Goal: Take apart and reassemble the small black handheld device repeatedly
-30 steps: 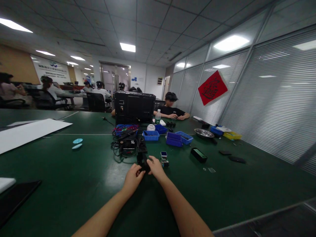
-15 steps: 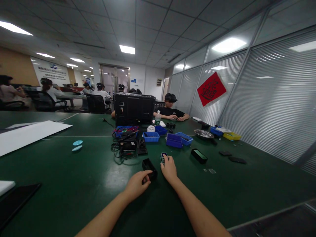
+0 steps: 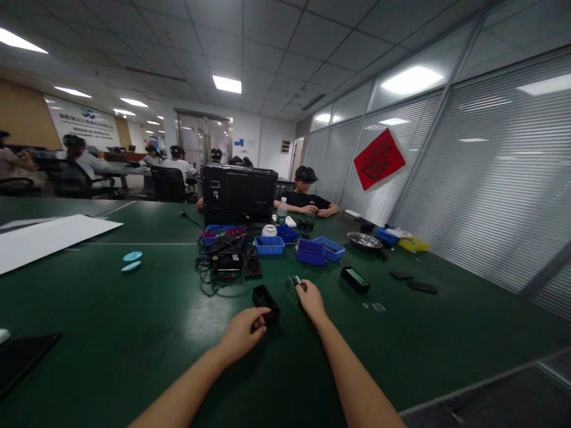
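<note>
My left hand (image 3: 241, 334) is closed on the near end of a small black open box (image 3: 266, 303) that rests on the green table (image 3: 134, 321). My right hand (image 3: 310, 299) reaches a little further out and pinches a small green circuit module (image 3: 293, 286), tilting it off the table. The two hands are apart, the box to the left of the module.
Beyond the hands lie a tangle of cables with a black device (image 3: 227, 263), several blue bins (image 3: 312, 251), a black case (image 3: 239, 193), a black rectangular part (image 3: 355, 279), a metal bowl (image 3: 364, 239). A person sits across the table (image 3: 307, 199). White board at left (image 3: 49, 235).
My right hand left the black box, moved right to the small module and took hold of it, tilting it up. My left hand kept hold of the box.
</note>
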### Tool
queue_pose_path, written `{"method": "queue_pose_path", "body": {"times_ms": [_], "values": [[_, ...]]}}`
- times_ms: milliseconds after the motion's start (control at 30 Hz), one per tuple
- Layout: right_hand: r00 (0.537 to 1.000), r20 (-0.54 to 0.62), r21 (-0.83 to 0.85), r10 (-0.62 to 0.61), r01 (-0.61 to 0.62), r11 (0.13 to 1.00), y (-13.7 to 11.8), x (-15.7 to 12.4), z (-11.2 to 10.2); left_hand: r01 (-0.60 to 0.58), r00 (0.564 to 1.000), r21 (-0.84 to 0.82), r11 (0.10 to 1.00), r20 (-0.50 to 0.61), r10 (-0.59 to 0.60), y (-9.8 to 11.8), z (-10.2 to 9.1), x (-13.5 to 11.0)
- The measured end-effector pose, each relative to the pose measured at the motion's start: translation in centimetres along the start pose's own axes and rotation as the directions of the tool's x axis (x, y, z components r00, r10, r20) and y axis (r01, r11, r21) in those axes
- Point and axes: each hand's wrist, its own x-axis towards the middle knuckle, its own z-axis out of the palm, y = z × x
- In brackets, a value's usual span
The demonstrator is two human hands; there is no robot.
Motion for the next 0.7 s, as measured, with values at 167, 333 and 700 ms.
{"method": "queue_pose_path", "body": {"times_ms": [167,333,700], "values": [[0.995,-0.079,-0.092,-0.065,0.057,0.994,-0.4,-0.7,-0.3,0.006,1.000,-0.003,1.000,-0.004,-0.006,0.1,-0.1,0.0],[0.990,-0.088,-0.131,-0.112,0.100,0.986,-0.6,-1.3,0.1,-0.003,1.000,-0.013,1.000,0.003,0.003,0.1,-0.1,-0.1],[0.998,-0.004,0.083,0.070,-0.069,0.994,0.4,0.2,-1.1,-0.002,1.000,0.003,1.000,-0.001,0.002,0.1,-0.2,-0.1]]}}
